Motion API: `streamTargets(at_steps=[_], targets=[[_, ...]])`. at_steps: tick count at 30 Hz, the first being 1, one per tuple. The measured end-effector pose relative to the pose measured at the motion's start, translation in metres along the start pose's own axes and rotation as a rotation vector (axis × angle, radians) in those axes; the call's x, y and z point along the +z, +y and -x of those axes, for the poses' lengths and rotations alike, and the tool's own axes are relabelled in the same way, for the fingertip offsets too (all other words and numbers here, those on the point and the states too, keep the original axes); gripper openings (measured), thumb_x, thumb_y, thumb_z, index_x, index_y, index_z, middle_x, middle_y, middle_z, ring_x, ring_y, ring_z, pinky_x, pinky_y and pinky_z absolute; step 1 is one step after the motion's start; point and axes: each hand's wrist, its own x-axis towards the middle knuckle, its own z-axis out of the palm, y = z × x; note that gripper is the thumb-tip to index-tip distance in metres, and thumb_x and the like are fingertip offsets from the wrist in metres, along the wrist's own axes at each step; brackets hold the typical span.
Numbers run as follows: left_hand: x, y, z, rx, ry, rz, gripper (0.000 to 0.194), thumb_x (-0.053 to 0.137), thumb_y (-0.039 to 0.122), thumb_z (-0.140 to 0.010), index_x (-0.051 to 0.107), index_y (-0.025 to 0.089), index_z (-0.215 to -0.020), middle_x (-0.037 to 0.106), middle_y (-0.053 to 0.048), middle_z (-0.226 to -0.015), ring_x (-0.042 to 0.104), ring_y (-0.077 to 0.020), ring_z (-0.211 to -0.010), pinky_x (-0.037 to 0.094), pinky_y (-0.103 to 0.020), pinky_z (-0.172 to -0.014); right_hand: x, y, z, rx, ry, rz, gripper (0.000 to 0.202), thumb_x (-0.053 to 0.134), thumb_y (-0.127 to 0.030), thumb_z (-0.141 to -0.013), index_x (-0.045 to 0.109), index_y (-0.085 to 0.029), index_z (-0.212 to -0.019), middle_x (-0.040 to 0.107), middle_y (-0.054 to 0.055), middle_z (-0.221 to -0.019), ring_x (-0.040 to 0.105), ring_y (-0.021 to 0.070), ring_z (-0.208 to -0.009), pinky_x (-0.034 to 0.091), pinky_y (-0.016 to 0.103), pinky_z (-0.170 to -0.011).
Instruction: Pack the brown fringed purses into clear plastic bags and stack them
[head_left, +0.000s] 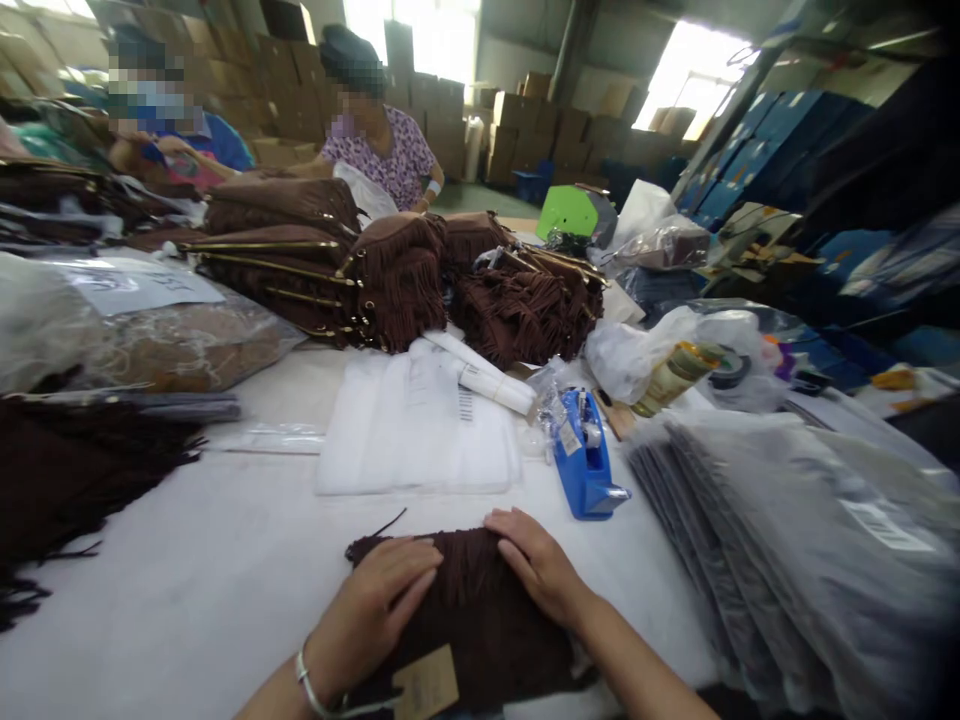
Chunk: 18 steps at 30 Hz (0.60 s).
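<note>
Dark-brown fringed fabric piece [487, 630] is lying at 6 o'clock on flat white tabletop [225, 570]. Bare left hand [379, 600] and bare right hand [541, 570] are resting unclenched on its 11 and 1 o'clock edges. Tan rectangular tag [427, 685] is showing at its 7, blue plastic tape dispenser [579, 465] standing beyond its 1.

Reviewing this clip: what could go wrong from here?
The left hand and right hand lie on the fringed brown item, so strands might get bent beneath them. The bracelet sits close to the paper tag and might catch on it. The blue tape dispenser stands near the right hand, which could bump it.
</note>
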Motion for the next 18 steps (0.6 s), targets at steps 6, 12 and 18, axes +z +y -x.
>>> streamTargets(at_steps=[6, 12, 18], targets=[[-0.019, -0.052, -0.025, -0.480, -0.124, -0.146, 0.024, 0.049, 0.034, -0.086, 0.066, 0.016, -0.087, 0.067, -0.008, -0.089, 0.061, -0.0216, -0.088, 0.047, -0.033, -0.083, 0.021, -0.011, 0.028, -0.182, -0.134, 0.301, 0.042, 0.042, -0.028, -0.095, 0.039, -0.026, -0.137, 0.040, 0.004, -0.143, 0.028, 0.0208, -0.136, 0.024, 0.049, -0.113], [0.001, -0.062, -0.060, -0.490, -0.250, -0.159, 0.005, 0.062, 0.014, -0.066, 0.062, 0.015, -0.060, 0.065, -0.011, -0.071, 0.062, -0.0269, -0.078, 0.046, -0.034, -0.073, 0.024, -0.005, 0.026, -0.215, -0.110, 0.338, 0.042, 0.044, -0.029, -0.094, 0.041, -0.027, -0.136, 0.044, 0.004, -0.140, 0.032, 0.0219, -0.134, 0.028, 0.050, -0.110], [-0.033, -0.059, -0.025, -0.546, -0.170, -0.100, 0.014, 0.051, 0.024, -0.080, 0.060, 0.017, -0.072, 0.064, -0.004, -0.071, 0.060, -0.0164, -0.065, 0.047, -0.026, -0.063, 0.024, -0.003, 0.029, -0.202, -0.121, 0.331, 0.041, 0.040, -0.028, -0.095, 0.039, -0.028, -0.136, 0.040, 0.002, -0.143, 0.029, 0.0202, -0.135, 0.026, 0.050, -0.112]])
